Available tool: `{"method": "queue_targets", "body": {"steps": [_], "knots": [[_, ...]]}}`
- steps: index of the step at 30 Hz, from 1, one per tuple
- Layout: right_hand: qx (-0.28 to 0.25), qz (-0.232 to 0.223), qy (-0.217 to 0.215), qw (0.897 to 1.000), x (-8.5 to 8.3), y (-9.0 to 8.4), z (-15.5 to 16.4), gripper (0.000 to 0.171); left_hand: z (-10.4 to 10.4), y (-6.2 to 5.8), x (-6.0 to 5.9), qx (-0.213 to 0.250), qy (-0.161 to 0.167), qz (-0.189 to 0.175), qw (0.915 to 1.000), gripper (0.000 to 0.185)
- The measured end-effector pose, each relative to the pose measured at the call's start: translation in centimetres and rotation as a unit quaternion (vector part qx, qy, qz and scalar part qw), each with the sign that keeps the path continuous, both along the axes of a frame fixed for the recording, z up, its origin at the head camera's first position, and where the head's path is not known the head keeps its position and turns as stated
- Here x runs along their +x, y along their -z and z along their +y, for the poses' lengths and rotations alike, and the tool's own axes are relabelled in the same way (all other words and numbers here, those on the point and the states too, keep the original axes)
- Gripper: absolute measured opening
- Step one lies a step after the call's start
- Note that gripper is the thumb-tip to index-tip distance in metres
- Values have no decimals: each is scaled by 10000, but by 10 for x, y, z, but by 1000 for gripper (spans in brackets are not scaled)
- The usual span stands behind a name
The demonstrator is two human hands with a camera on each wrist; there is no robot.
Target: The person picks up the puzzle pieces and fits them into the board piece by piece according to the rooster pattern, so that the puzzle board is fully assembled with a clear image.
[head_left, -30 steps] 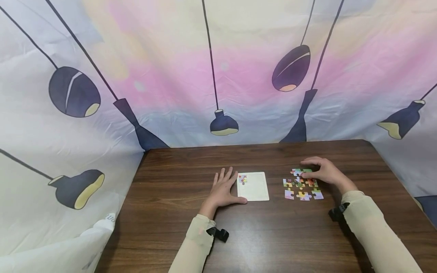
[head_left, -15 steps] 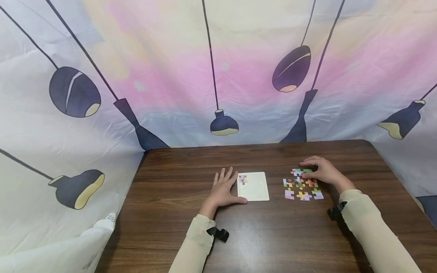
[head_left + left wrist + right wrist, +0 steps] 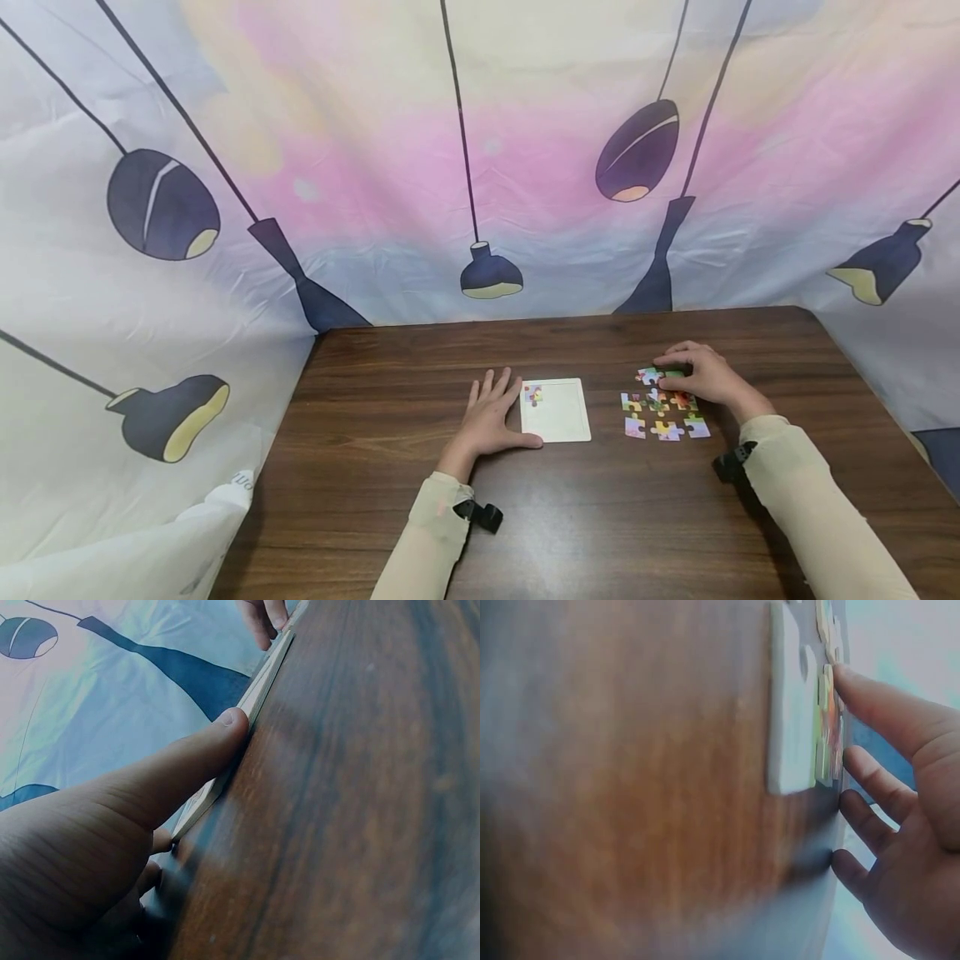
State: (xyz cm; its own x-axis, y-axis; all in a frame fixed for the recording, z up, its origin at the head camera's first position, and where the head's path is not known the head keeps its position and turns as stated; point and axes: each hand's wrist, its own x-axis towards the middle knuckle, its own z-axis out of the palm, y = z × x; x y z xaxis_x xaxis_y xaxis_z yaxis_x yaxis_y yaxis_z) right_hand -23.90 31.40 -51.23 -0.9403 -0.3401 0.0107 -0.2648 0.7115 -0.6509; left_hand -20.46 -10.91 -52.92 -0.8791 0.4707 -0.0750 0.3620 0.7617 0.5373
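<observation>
My left hand [image 3: 489, 410] lies flat on the dark wooden table, fingers straight. Its thumb [image 3: 196, 766] presses against the near edge of a white puzzle tray [image 3: 561, 417]. One colourful piece [image 3: 533, 393] sits in the tray's far left corner. To the right lie several loose puzzle pieces [image 3: 660, 410]. My right hand [image 3: 705, 377] is curved over the far pieces of that group. Its thumb and fingertips pinch a green piece [image 3: 672, 374] that lies on the table. In the right wrist view the thumb [image 3: 885, 712] touches that piece's edge [image 3: 826, 727].
The wooden table [image 3: 600, 517] is ringed on the left, back and right by a draped cloth [image 3: 465, 167] printed with hanging lamps. A black strap sits on each wrist [image 3: 480, 514].
My right hand has crept slightly away from me and to the left over the far pieces. The left hand and the tray have stayed put.
</observation>
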Motion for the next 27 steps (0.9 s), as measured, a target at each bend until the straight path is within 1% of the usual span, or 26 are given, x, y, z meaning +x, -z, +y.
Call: {"method": "queue_targets", "body": {"steps": [3,7,12,16,21,27], "knots": [[58,-73,-5,10000,0,-1,-2,44,0,1,0,20,2,-15,10000,118],[126,-105,0,9999,-1,-2,-3,41,0,1,0,41,7,2,10000,118],[261,21,-94,9996,0,-2,-3,39,0,3,-1,38,12,24,10000,119],[339,115,-158,9992,2,-2,-4,40,0,2,-2,40,13,33,10000,119],[299,153,-119,9994,1,0,-3,39,0,1,-1,50,5,30,10000,118],[62,157,23,9999,3,1,-4,35,0,2,-1,1,14,48,10000,118]]}}
